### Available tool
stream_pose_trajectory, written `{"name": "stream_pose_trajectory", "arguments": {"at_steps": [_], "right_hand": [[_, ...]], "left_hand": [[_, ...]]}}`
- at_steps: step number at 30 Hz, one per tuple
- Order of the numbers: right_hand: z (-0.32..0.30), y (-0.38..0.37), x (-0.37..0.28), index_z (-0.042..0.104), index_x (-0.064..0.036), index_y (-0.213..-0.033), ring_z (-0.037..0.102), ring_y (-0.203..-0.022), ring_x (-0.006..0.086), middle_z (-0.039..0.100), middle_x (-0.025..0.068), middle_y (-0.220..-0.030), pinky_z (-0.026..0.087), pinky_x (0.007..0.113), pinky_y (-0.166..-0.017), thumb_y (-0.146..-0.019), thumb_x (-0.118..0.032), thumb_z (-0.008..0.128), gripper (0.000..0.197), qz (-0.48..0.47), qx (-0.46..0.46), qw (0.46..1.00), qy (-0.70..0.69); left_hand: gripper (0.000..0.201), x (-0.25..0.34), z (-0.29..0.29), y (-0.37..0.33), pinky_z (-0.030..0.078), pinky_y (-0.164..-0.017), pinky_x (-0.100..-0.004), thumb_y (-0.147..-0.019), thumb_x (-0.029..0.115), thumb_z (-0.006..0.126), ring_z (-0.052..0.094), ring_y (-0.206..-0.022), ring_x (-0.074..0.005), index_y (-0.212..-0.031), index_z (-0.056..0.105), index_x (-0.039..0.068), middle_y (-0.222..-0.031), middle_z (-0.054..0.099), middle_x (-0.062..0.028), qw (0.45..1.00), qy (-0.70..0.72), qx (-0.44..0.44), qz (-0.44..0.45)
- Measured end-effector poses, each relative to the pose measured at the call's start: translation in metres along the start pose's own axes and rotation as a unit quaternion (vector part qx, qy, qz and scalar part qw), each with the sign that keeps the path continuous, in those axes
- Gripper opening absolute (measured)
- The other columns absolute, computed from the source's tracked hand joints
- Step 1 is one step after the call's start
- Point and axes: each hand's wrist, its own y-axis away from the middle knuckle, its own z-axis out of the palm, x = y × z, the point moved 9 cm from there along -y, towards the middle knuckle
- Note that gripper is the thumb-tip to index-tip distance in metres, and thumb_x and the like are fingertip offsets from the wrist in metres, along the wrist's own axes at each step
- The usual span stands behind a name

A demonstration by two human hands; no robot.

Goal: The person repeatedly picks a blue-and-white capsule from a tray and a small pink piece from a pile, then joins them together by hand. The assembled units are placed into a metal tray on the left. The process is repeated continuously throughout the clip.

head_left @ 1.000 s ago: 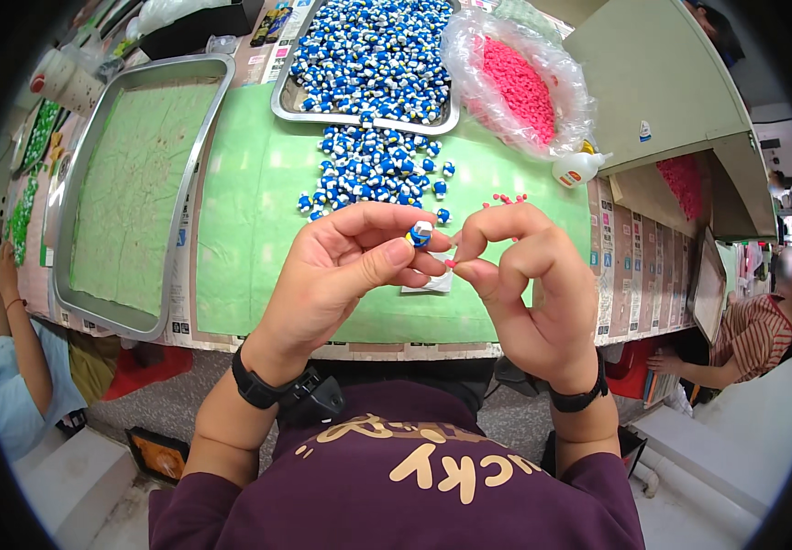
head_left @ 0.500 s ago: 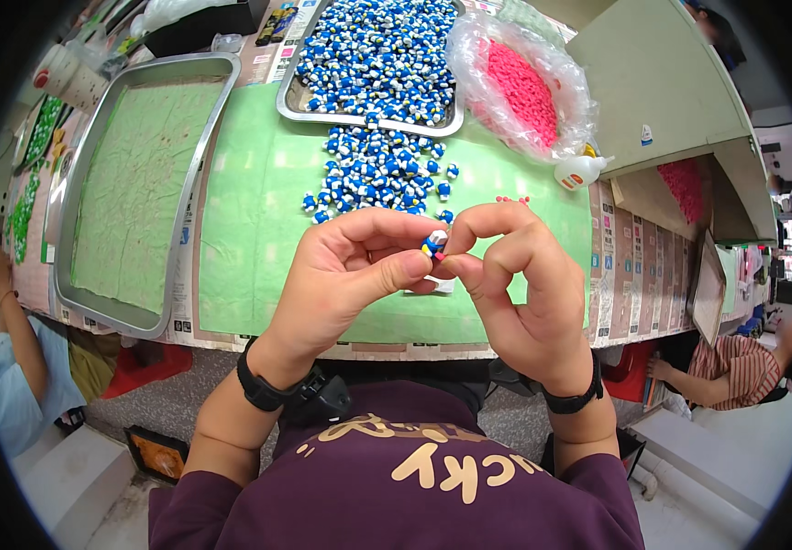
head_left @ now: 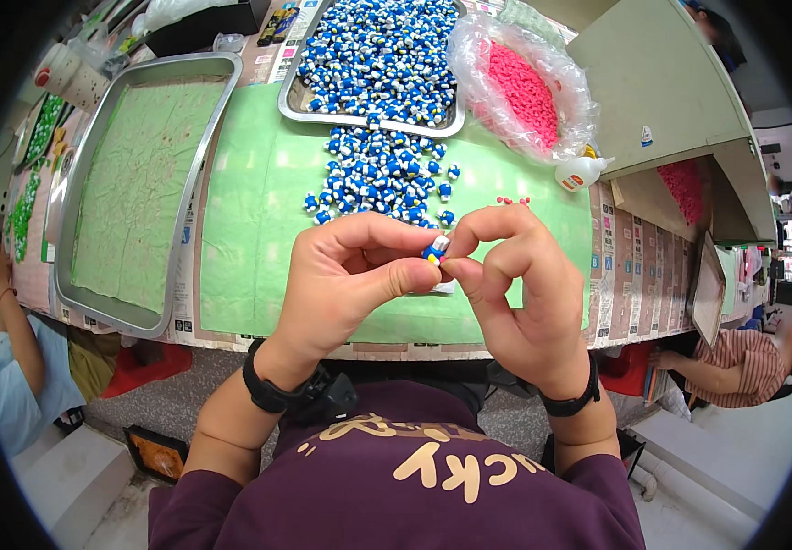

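Observation:
Between the thumb and index finger of my left hand [head_left: 345, 275] is a small blue-and-white figurine [head_left: 433, 252] with a yellow part. My right hand [head_left: 524, 284] is closed in a pinch right against the figurine's side. A tiny pink piece [head_left: 443, 259] shows at its fingertips, mostly hidden by them. Beyond my hands lies a loose heap of like figurines [head_left: 382, 174] on the green cloth [head_left: 254, 202]. A few pink-red bits [head_left: 513, 201] lie past my right knuckles. Something small and white [head_left: 443, 288] rests on the cloth under my hands.
A metal tray [head_left: 290, 112] full of figurines stands at the back. Right of it are a plastic bag [head_left: 577, 92] of pink pieces, a white squeeze bottle [head_left: 583, 170] and a pale box-like stand [head_left: 653, 82]. A cloth-lined tray [head_left: 168, 291] lies left. People sit at both sides.
The figurine has turned slightly in my left fingers, so its yellow part faces lower and less pink shows. Both hands stay in nearly the same place.

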Motion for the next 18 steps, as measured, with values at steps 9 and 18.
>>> {"name": "stream_pose_trajectory", "arguments": {"at_steps": [9, 18], "right_hand": [[0.003, 0.002, -0.003, 0.044, -0.0024, -0.078, 0.058, -0.074, 0.0214, 0.057, 0.0149, -0.085, 0.049, 0.028, -0.060, -0.071, 0.018, 0.062, 0.028, -0.014, 0.008, 1.000, -0.018], [-0.003, 0.003, 0.006, 0.047, -0.0033, -0.082, 0.060, -0.074, 0.0201, 0.060, 0.0128, -0.087, 0.048, 0.028, -0.061, -0.079, 0.015, 0.063, 0.025, 0.044, -0.001, 0.992, -0.117]], "left_hand": [[0.020, 0.018, 0.005, 0.004, 0.058, -0.076, -0.0272, -0.079, -0.010, 0.071, 0.069, -0.084, -0.0164, -0.099, 0.068, -0.006, -0.095, 0.070, -0.0131, 0.997, -0.040, 0.004, 0.066], [0.023, 0.019, 0.009, 0.005, 0.058, -0.079, -0.0274, -0.079, -0.009, 0.072, 0.068, -0.088, -0.0159, -0.101, 0.067, -0.005, -0.097, 0.070, -0.0132, 0.998, -0.014, -0.020, 0.060]]}}
